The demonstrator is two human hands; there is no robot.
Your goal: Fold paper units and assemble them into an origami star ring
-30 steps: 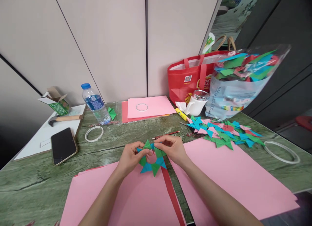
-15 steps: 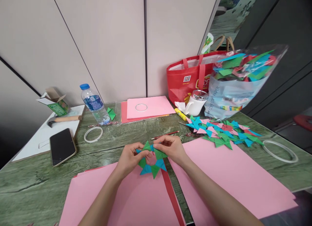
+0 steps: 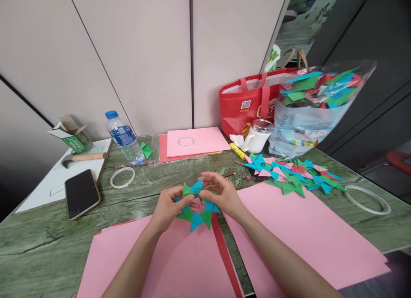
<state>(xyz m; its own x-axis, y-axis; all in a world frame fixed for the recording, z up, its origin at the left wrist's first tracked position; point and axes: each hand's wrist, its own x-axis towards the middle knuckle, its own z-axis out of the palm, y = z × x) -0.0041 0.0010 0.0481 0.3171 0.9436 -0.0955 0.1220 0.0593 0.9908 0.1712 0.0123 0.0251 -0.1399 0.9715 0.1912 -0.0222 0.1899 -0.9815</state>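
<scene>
Both my hands hold a folded paper ring (image 3: pixel 196 206) of green and blue points just above the green table (image 3: pixel 41 242). My left hand (image 3: pixel 167 208) pinches its left side with curled fingers. My right hand (image 3: pixel 221 195) grips the right side, thumb underneath and fingers arched over the top. Under the ring lie large pink sheets (image 3: pixel 180 263) and a red paper strip (image 3: pixel 224 255). A pile of folded green, blue and pink paper pieces (image 3: pixel 292 174) lies to the right, beyond my right hand.
A phone (image 3: pixel 81 193), tape rings (image 3: pixel 122 177), a water bottle (image 3: pixel 123 137), a hammer (image 3: pixel 84 157) and a small open box (image 3: pixel 70 133) sit at the left. Behind are pink paper (image 3: pixel 205 140), a glue stick (image 3: pixel 237 151), a white jar (image 3: pixel 258 136), a red bag (image 3: pixel 253 103) and a clear bag of paper pieces (image 3: pixel 317 105).
The paper ring has turned in my hands, so a blue point now sticks up at the top. My right fingers have lifted and arched over it.
</scene>
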